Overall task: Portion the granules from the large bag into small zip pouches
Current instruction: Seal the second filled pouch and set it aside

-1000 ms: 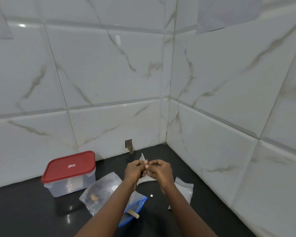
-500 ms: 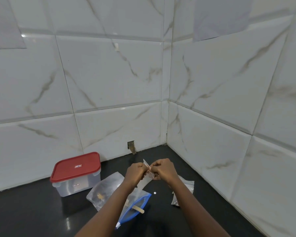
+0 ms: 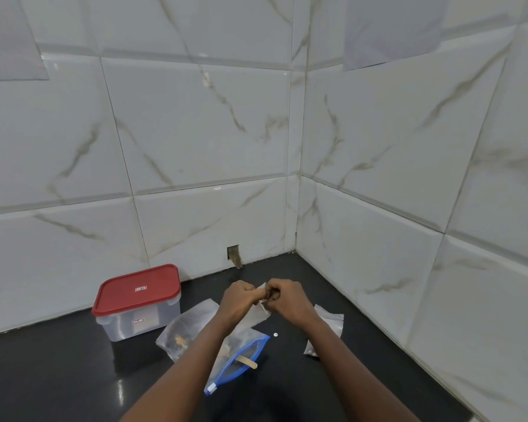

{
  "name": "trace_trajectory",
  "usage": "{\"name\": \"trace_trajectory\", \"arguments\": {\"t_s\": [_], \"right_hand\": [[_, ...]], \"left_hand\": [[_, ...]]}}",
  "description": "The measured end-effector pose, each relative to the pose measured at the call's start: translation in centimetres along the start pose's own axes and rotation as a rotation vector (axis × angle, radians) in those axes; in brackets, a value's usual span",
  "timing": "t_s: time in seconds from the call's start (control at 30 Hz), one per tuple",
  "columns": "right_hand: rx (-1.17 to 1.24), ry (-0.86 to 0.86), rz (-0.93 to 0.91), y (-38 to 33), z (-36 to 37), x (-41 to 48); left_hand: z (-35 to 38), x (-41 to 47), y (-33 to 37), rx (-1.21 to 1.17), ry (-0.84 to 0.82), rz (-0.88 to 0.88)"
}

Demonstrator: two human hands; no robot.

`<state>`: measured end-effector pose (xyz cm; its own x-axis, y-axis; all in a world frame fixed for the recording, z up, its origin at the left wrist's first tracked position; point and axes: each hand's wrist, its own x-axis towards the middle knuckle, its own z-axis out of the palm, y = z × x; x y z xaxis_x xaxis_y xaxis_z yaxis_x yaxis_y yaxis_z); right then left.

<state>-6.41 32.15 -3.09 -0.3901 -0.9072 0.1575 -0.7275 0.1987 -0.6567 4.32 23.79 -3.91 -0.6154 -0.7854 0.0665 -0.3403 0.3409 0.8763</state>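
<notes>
Above the black counter (image 3: 58,376), my left hand (image 3: 237,301) and my right hand (image 3: 284,298) both pinch the top edge of a small clear zip pouch (image 3: 258,315), which hangs down between them. Below them lies the large clear bag with a blue zip edge (image 3: 241,359), its mouth open and a wooden stick (image 3: 247,360) resting in it. Brown granules show dimly inside that bag. Whether the small pouch holds granules I cannot tell.
A clear box with a red lid (image 3: 137,300) stands at the left by the wall. Another clear bag with brown bits (image 3: 183,330) lies beside it. More small pouches (image 3: 326,327) lie right of my forearm. Tiled walls meet in a corner behind. A small white speck (image 3: 275,334) lies on the counter.
The view has tilted and drifted slightly. My two hands stay together on the small pouch's top edge, working along it; the pouch now hangs lower between them.
</notes>
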Motion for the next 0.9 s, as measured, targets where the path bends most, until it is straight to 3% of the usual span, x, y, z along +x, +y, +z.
{"name": "trace_trajectory", "arguments": {"t_s": [0.17,0.27,0.37,0.5,0.6,0.67,0.73,0.9], "right_hand": [[-0.024,0.069,-0.024,1.4,0.3,-0.5],[-0.158,-0.017,-0.025,1.0,0.5,-0.6],[-0.158,-0.103,0.004,0.1,1.1,-0.6],[-0.091,-0.025,0.103,0.6,1.1,-0.4],[-0.057,-0.02,0.091,1.1,1.3,-0.6],[-0.034,-0.018,0.049,1.2,1.5,-0.6],[0.033,-0.029,0.052,1.2,1.7,-0.6],[0.129,-0.033,0.041,0.7,2.5,-0.9]], "left_hand": [[-0.5,0.6,-0.1,0.159,0.004,-0.048],[-0.3,0.5,-0.1,0.243,-0.086,-0.056],[-0.1,0.1,0.0,0.206,-0.105,-0.007],[-0.8,-1.0,0.3,0.186,-0.076,0.118],[-1.4,-1.5,-0.3,0.132,-0.261,0.143],[-1.4,-1.5,-1.2,0.308,-0.384,0.175],[-1.1,-1.6,-1.8,0.426,-0.369,0.208],[-0.5,-2.0,-2.0,0.368,-0.205,0.221]]}}
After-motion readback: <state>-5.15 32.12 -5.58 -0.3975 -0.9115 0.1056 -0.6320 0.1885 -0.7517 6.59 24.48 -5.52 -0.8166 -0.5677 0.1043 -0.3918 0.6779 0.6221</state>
